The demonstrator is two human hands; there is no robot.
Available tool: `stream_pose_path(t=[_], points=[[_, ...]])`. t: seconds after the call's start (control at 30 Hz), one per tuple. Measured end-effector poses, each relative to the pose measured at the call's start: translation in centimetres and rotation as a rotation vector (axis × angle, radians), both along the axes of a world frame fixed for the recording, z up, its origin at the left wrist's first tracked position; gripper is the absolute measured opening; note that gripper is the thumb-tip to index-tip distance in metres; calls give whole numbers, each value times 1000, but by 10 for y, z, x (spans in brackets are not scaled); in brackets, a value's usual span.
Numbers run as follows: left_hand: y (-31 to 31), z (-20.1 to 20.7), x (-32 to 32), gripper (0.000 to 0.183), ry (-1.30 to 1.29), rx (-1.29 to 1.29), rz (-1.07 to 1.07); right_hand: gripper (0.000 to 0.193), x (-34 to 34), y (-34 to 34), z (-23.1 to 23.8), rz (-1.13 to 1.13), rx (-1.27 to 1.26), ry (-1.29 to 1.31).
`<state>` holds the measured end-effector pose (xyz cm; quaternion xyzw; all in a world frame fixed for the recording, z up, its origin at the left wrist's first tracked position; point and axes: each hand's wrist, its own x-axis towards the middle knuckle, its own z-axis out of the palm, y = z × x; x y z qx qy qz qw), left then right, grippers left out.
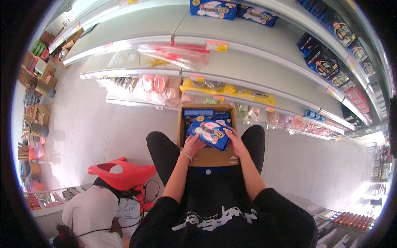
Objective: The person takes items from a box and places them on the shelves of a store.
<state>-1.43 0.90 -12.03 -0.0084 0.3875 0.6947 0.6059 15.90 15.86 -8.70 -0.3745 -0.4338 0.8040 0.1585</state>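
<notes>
An open cardboard box (209, 156) rests on my lap, with blue packets stacked inside. Both hands lift one blue packet (209, 132) with a pale picture on it just above the box. My left hand (192, 144) grips its near left corner. My right hand (235, 141) holds its right edge. My knees in black trousers flank the box.
White shop shelves (256, 53) rise in front, with more blue packets (215, 8) on top, dark blue packets (326, 62) at the right, and clear bags of pink and yellow goods lower down. A red plastic stool (122, 170) and a crouching person in white (93, 215) are at my left.
</notes>
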Motion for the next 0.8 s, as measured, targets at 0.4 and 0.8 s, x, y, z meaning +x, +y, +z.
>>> stream_pose_path(t=[0.4, 0.8], points=[[-1, -10, 2, 38, 66, 202, -235, 38, -19, 48, 113, 208, 673, -133], [1, -12, 2, 5, 239, -79, 29, 40, -66, 214, 310, -512, 1243, 82]])
